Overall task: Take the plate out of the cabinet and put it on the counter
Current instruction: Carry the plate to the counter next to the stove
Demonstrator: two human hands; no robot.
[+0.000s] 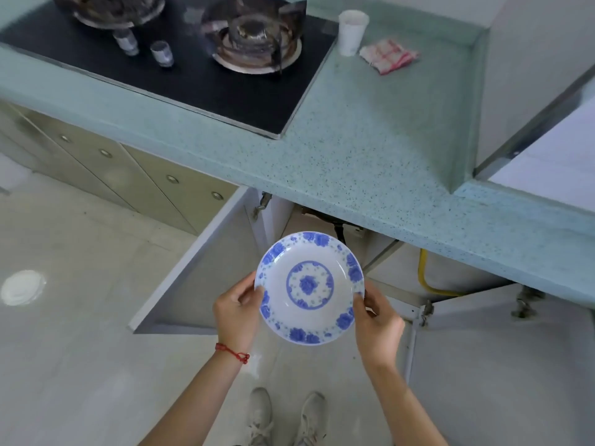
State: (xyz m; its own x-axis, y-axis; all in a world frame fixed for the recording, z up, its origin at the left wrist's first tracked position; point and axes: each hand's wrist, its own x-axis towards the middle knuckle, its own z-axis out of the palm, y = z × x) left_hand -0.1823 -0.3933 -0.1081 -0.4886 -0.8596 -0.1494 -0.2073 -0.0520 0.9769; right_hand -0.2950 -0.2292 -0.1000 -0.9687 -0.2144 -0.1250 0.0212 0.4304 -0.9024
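Observation:
A white plate with blue flower patterns (309, 287) hangs in the air in front of the open cabinet (322, 226), below the counter's front edge. My left hand (236, 313) grips its left rim with the thumb on top. On the other side, my right hand (376, 323) holds the right rim. The speckled green counter (370, 149) stretches above the plate. Both cabinet doors stand open, one to the left (206, 278) and one to the right (483, 349).
A black gas hob (180, 82) with two burners is set in the counter at the left. A white cup (351, 32) and a red-checked cloth (389, 55) sit at the back. A yellow hose (428, 278) runs inside the cabinet. My shoes (283, 416) stand on the tiled floor.

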